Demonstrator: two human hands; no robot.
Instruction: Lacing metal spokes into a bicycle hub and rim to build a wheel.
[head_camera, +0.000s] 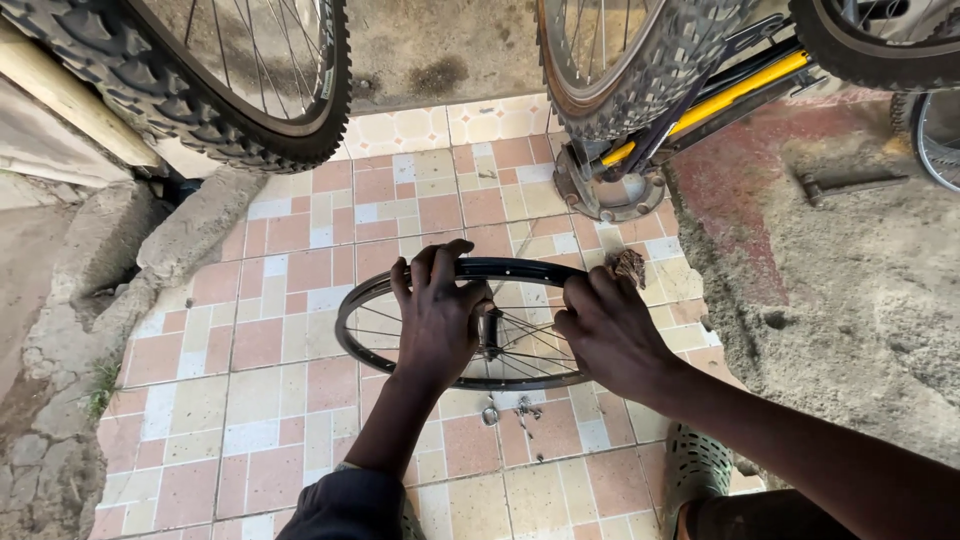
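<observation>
Left hand (437, 310) drapes over the near upper arc of a bare bicycle wheel rim (420, 275), fingers curled across the black metal hoop and gripping it, seemingly to keep the wheel steady on the floor. Right hand (608, 335) is closed around the rim's right side and pinches a small brown rag or scrap (629, 267) against the hoop, as one would to rub it. The rim lies at the centre of the frame, tyreless, thin and glossy black, with fine silver spokes (530, 345) running to a dark hub (489, 328) between the two hands. It sits on a tiled floor (270, 340) of square pink, cream and pale blue tiles, worn and dusty. Just below the rim, small metal parts (510, 410) lie loose on the tiles, kept within reach. In the upper left of the frame a knobbly mountain-bike tyre (200, 90) hangs over the scene; in the upper right another knobbly tyre (640, 70) meets a yellow and black bicycle frame (730, 95) above a round metal base (605, 190). A wrench-like tool (845, 184) rests on the rough concrete (850, 320) at the right. A green perforated clog (695, 470) shows at the lower right.
</observation>
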